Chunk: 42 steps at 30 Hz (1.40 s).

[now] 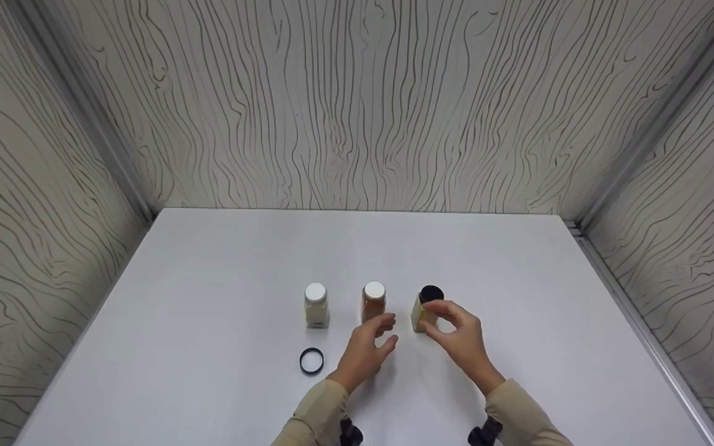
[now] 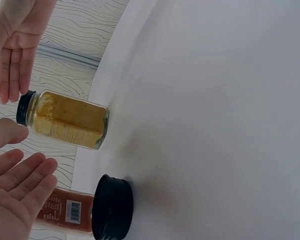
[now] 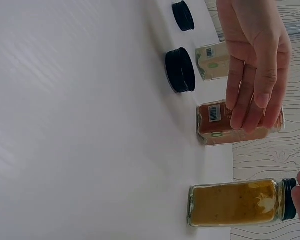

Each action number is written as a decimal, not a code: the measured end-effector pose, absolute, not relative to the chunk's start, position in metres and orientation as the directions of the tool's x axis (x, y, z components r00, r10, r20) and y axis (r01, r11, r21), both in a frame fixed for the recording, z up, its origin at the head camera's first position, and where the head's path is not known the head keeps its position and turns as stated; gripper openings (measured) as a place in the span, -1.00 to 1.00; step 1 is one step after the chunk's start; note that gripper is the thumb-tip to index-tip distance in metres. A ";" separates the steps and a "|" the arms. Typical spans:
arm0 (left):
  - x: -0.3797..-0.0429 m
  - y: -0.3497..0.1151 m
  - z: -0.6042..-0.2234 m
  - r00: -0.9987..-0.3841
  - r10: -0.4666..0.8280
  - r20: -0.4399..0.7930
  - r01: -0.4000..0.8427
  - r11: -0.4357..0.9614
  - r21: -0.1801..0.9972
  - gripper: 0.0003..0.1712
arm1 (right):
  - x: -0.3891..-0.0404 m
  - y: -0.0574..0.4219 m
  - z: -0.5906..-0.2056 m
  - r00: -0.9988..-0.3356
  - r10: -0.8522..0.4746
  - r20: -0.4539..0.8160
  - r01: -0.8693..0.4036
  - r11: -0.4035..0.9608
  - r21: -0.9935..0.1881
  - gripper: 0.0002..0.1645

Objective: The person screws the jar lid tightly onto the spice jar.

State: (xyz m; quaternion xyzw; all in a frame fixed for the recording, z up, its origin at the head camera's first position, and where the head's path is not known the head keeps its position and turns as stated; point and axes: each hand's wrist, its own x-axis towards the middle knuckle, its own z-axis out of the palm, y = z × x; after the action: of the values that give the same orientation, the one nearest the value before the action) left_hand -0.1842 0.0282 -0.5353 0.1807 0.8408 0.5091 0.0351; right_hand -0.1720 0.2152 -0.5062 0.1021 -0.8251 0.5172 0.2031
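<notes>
A glass jar of yellow-brown contents [image 3: 235, 202] stands upright under a black lid [image 1: 431, 293]. My right hand [image 1: 461, 334] is beside its upper part, thumb and index finger bent in a loose C; fingertips are right at the lid's edge in the right wrist view. My left hand [image 1: 366, 350] hangs relaxed with thumb and fingers apart, in front of a white-topped jar of reddish-brown contents [image 1: 374, 300]. Two loose black lids lie on the table: one [image 1: 312, 361] at the left, the other [image 3: 180, 70] near the reddish-brown jar, hidden by my left hand in the head view.
A white-topped jar of pale contents [image 1: 317, 308] stands left of the reddish-brown one. All this is on a white table [image 1: 208, 266], with wood-grain patterned panels [image 1: 357, 105] behind and at both sides.
</notes>
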 end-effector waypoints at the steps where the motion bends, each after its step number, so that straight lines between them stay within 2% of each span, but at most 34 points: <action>1: -0.184 0.027 -0.536 -0.933 0.339 0.120 0.261 0.411 0.873 -0.57 | -0.172 0.214 -0.508 -0.897 0.041 0.441 -0.379 0.446 -0.811 -0.63; 8: -0.184 0.019 -0.543 -0.940 0.324 0.104 0.231 0.383 0.895 -0.56 | -0.169 0.206 -0.512 -0.908 0.039 0.416 -0.347 0.487 -0.802 -0.62; 18: -0.183 0.010 -0.548 -0.931 0.307 0.199 0.310 0.373 0.874 -0.60 | -0.156 0.191 -0.485 -0.904 0.016 0.428 -0.366 0.489 -0.792 -0.68; 24: -0.185 0.003 -0.548 -0.945 0.277 0.175 0.275 0.380 0.883 -0.65 | -0.166 0.190 -0.510 -0.940 0.061 0.336 -0.280 0.426 -0.860 -0.66; 29: -0.186 -0.004 -0.549 -0.952 0.243 0.185 0.270 0.382 0.884 -0.68 | -0.169 0.191 -0.524 -0.964 0.038 0.262 -0.232 0.360 -0.904 -0.67; 36: -0.188 -0.010 -0.549 -0.962 0.196 0.191 0.254 0.380 0.890 -0.70 | -0.165 0.189 -0.531 -0.958 -0.056 0.281 -0.281 0.375 -0.884 -0.70; 42: -0.190 -0.012 -0.550 -0.962 0.156 0.224 0.269 0.401 0.876 -0.70 | -0.162 0.184 -0.536 -0.972 -0.073 0.225 -0.236 0.361 -0.902 -0.67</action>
State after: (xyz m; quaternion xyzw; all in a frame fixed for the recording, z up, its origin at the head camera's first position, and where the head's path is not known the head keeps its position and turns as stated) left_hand -0.1902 -0.0120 -0.5502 0.1272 0.8353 0.5322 -0.0532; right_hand -0.1619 0.1840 -0.5360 0.0941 -0.8215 0.5576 0.0732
